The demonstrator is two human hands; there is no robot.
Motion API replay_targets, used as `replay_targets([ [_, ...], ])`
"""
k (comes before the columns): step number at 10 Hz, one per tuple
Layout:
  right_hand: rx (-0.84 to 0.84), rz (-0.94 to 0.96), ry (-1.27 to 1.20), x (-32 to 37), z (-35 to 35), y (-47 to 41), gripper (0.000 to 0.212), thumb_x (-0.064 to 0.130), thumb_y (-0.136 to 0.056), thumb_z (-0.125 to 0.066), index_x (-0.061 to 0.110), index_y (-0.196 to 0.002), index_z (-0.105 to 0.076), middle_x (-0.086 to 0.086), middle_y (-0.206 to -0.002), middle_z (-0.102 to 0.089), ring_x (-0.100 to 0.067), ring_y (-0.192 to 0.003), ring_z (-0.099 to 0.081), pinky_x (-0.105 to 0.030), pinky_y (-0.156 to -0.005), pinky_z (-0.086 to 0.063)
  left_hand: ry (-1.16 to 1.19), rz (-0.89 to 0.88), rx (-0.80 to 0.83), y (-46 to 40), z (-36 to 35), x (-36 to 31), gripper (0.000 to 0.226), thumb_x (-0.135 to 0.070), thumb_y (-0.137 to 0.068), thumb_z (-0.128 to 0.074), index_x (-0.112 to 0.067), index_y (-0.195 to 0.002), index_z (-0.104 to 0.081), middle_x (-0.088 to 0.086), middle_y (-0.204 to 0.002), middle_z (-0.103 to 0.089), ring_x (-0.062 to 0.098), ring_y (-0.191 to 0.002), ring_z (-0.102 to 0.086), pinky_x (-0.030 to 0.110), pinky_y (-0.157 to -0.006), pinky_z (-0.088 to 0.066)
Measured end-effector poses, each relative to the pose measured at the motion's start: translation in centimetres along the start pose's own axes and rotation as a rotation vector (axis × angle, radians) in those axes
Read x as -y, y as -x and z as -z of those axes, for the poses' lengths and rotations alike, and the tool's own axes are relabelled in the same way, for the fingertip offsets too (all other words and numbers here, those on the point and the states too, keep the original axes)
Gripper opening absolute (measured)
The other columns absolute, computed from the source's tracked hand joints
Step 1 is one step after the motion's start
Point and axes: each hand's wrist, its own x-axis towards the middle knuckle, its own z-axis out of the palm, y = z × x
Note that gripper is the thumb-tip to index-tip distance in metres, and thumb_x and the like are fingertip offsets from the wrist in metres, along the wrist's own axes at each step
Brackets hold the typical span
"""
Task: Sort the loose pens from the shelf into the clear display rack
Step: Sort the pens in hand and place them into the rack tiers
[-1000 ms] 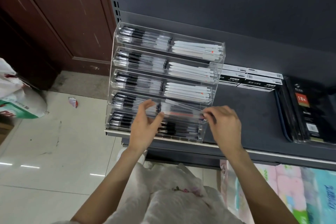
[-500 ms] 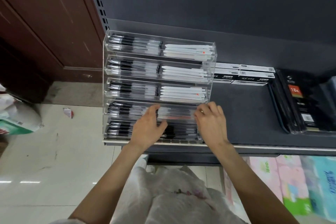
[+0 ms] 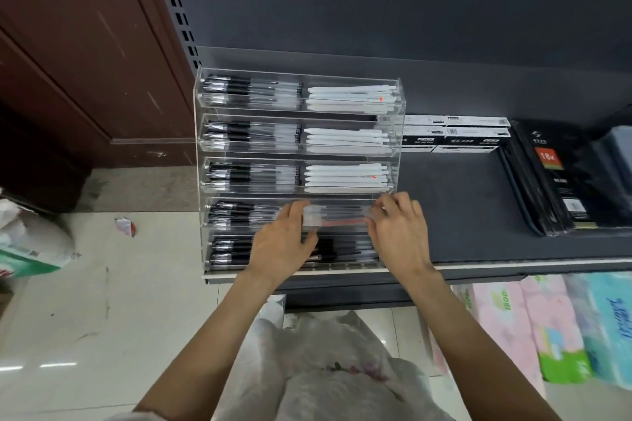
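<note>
Looking down from the head camera, the only view given, a clear display rack [image 3: 299,167] is seen at frame centre, set at the front left corner of a dark shelf [image 3: 478,215]. Five stepped tiers are shown, each divided so that black pens [image 3: 249,133] are kept on the left and white pens [image 3: 347,138] on the right in the upper three tiers.

At the fourth tier, a small bundle of clear pens [image 3: 337,215] is held level between both hands, presumably so that it can be lowered flat into the right compartment. Its left end is pinched by the curled fingers and thumb of the left hand [image 3: 282,243]; its right end is gripped by the bent fingers of the right hand [image 3: 398,232]. Whether the bundle is already resting in the tier cannot be told.

Flat pen boxes [image 3: 451,133] are stacked just right of the rack, and black notebooks [image 3: 561,181] stand at the right edge. Tissue packs [image 3: 547,328] are seen lower right, below the shelf. No other loose pens can be made out on the shelf.
</note>
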Motion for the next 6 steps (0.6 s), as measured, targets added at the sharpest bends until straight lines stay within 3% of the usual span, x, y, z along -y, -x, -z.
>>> replay_targets([
  [1,-0.029,0.036,-0.067,0.3,0.1,0.1,0.016,0.018,-0.08,-0.067,0.018,-0.096,-0.072,0.004,-0.088,-0.07,-0.022,-0.085,-0.053,-0.034,-0.071,-0.041,-0.03,-0.007,-0.019,0.1,0.4,0.9,0.049,-0.035,-0.094,-0.047,-0.023,-0.14,-0.032,-0.002,-0.133,-0.049,0.023,-0.082,-0.065,0.033,-0.066,-0.047],
  [2,-0.027,0.074,-0.094,1.0,0.2,0.4,0.017,0.019,-0.083,-0.064,0.019,-0.098,-0.072,0.006,-0.092,-0.071,-0.021,-0.086,-0.054,-0.032,-0.072,-0.035,-0.059,-0.008,-0.011,0.4,0.8,1.9,0.049,-0.036,-0.095,-0.046,-0.023,-0.14,-0.032,-0.003,-0.134,-0.048,0.023,-0.083,-0.066,0.034,-0.068,-0.049],
  [4,-0.03,-0.028,-0.182,1.8,0.8,0.8,0.032,0.026,-0.089,-0.045,0.017,-0.108,-0.069,0.004,-0.102,-0.069,-0.022,-0.096,-0.054,-0.032,-0.077,-0.034,0.007,-0.065,-0.074,0.8,1.5,2.8,0.046,-0.031,-0.092,-0.052,-0.023,-0.136,-0.04,-0.001,-0.129,-0.053,0.022,-0.079,-0.066,0.037,-0.07,-0.053],
  [5,-0.115,-0.129,-0.409,2.7,1.9,1.0,0.028,0.02,-0.087,-0.057,0.015,-0.113,-0.066,0.001,-0.105,-0.068,-0.022,-0.103,-0.055,-0.036,-0.085,-0.04,0.129,-0.107,-0.213,1.3,2.1,2.4,0.034,-0.025,-0.092,-0.055,-0.02,-0.125,-0.051,-0.005,-0.115,-0.06,0.011,-0.077,-0.064,0.031,-0.067,-0.053],
  [6,-0.244,-0.262,-0.643,3.8,4.0,1.5,0.028,0.024,-0.089,-0.054,0.017,-0.115,-0.064,0.003,-0.103,-0.067,-0.017,-0.1,-0.056,-0.035,-0.091,-0.04,0.386,0.001,-0.33,1.7,2.3,1.6,0.018,-0.02,-0.092,-0.056,-0.021,-0.11,-0.059,-0.014,-0.092,-0.063,0.004,-0.077,-0.06,0.021,-0.071,-0.049],
])
